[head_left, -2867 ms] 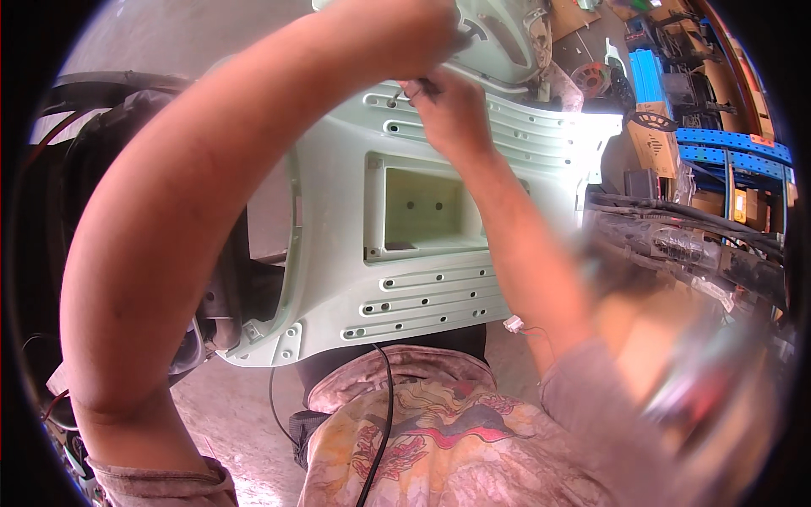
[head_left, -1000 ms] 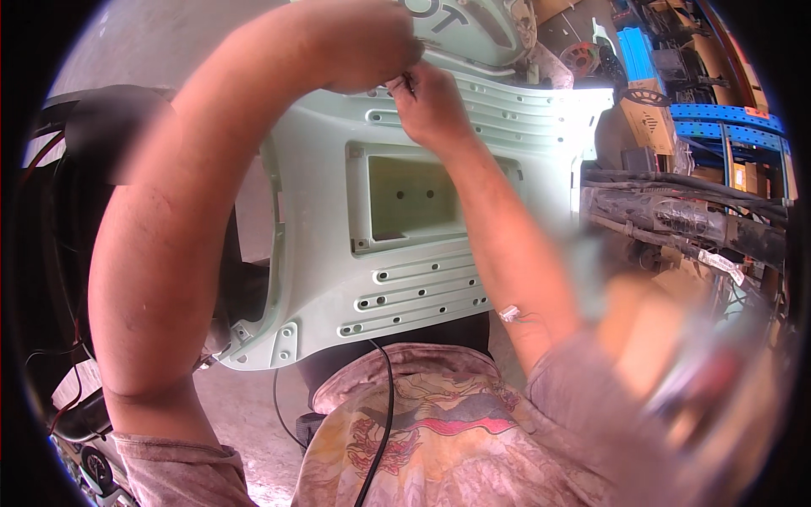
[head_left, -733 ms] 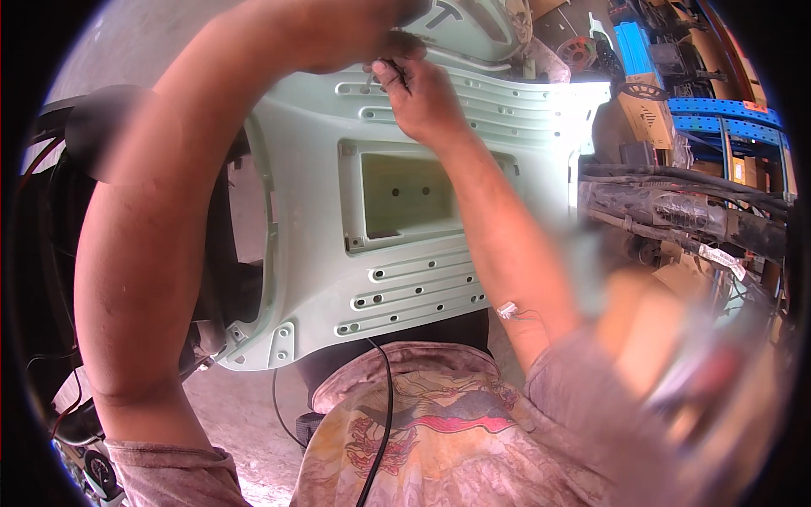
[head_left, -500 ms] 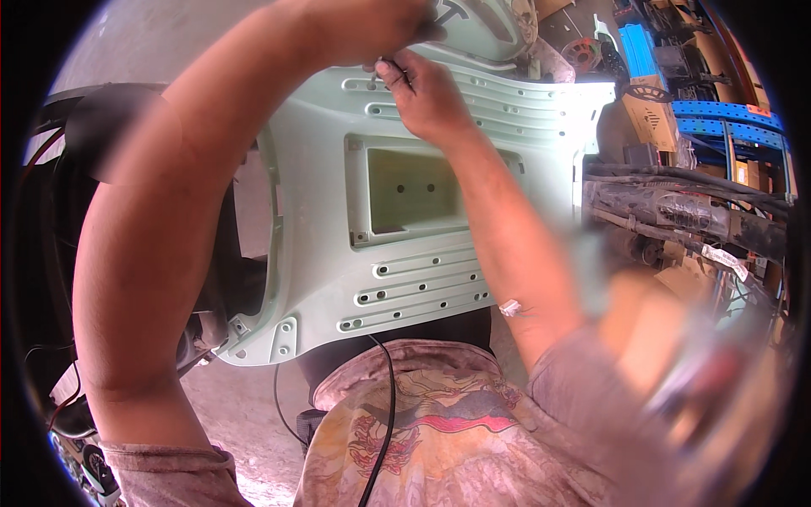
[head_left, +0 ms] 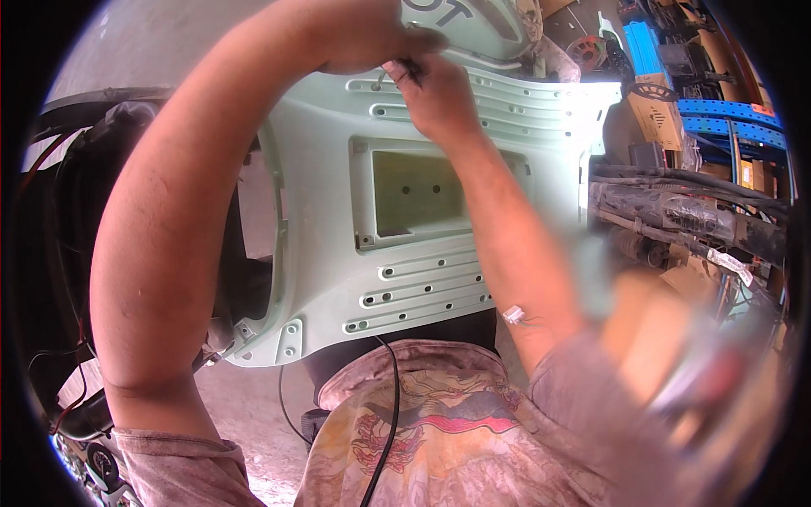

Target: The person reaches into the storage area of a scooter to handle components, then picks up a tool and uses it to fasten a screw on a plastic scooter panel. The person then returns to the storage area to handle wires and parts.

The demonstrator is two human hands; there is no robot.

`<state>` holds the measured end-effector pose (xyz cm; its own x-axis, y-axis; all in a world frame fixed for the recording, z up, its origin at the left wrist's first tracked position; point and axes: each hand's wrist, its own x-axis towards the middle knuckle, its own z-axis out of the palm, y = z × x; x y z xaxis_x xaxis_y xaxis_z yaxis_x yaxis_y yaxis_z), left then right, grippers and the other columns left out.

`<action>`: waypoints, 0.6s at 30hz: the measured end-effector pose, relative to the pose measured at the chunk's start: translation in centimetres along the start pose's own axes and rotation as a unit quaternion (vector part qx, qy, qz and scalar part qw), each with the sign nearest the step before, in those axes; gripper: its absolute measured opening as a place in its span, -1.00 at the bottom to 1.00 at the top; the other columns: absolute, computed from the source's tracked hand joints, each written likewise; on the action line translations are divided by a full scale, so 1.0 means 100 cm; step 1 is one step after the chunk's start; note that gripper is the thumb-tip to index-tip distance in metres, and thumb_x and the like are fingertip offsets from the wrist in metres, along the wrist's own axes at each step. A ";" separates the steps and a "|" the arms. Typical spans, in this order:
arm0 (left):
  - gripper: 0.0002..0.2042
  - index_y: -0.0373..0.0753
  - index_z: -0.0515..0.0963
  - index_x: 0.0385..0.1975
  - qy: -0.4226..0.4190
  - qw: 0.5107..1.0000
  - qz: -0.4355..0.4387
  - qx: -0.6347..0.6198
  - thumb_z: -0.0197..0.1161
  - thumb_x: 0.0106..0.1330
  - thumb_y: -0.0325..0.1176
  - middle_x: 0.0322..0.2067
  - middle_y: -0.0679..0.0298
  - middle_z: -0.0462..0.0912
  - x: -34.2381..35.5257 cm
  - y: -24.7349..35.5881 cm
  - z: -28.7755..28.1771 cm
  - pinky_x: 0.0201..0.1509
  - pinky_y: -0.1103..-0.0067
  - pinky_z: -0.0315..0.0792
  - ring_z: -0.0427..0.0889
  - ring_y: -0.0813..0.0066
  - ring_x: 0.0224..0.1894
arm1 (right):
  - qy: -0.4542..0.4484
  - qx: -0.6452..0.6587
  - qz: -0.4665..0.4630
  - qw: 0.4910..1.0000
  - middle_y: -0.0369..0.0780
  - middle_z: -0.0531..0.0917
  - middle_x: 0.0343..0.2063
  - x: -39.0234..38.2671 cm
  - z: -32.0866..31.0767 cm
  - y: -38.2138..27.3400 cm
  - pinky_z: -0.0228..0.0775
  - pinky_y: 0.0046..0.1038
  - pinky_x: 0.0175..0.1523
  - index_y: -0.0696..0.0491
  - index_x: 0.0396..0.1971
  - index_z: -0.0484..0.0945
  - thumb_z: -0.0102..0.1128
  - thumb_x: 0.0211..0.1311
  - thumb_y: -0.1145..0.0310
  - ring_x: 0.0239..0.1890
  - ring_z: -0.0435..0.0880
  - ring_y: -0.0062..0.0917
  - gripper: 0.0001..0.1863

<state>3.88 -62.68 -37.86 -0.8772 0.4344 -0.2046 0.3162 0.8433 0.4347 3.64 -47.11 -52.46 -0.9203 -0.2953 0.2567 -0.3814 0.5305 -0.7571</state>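
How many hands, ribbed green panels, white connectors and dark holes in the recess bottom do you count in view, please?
Hands (left hand and right hand): 2
Ribbed green panel: 1
White connector: 1
Dark holes visible in the recess bottom: 2
Total: 6

Blue racking, body panel — it's a workshop.
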 end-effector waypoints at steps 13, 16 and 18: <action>-0.66 -0.27 0.50 0.01 -0.010 0.960 0.279 0.018 -0.04 0.37 -0.24 -0.09 -0.02 0.59 0.029 -0.060 0.026 -0.02 0.39 0.44 0.60 0.08 -0.12 | -0.051 -0.094 -0.275 0.956 -0.15 0.66 -0.25 0.026 -0.061 -0.031 0.53 -0.38 -0.19 0.10 -0.04 0.52 0.18 0.21 0.44 -0.26 0.67 -0.36 -0.70; -0.65 -0.24 0.41 0.11 -0.226 0.967 0.091 -0.076 -0.03 0.36 -0.31 -0.12 0.13 0.58 0.027 -0.040 -0.005 -0.01 0.45 0.45 0.57 0.26 -0.17 | -0.137 -0.164 -0.292 0.932 -0.14 0.66 -0.26 0.037 -0.085 -0.039 0.51 -0.36 -0.18 0.09 -0.08 0.56 0.25 0.18 0.32 -0.27 0.67 -0.33 -0.69; -0.69 -0.29 0.45 -0.03 -0.198 0.971 -0.009 -0.131 0.08 0.26 -0.34 -0.39 0.18 0.52 0.027 -0.038 0.003 -0.29 0.45 0.39 0.49 0.34 -0.43 | -0.178 -0.208 -0.302 0.913 -0.14 0.66 -0.25 0.040 -0.092 -0.045 0.51 -0.37 -0.17 0.07 -0.08 0.56 0.28 0.16 0.27 -0.27 0.66 -0.32 -0.66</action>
<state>0.38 -64.65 -40.32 -0.6573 0.5522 -0.5129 0.1546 0.7648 0.6254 0.85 -43.36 -42.55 -0.4726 -0.8341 0.2845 -0.8784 0.4199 -0.2283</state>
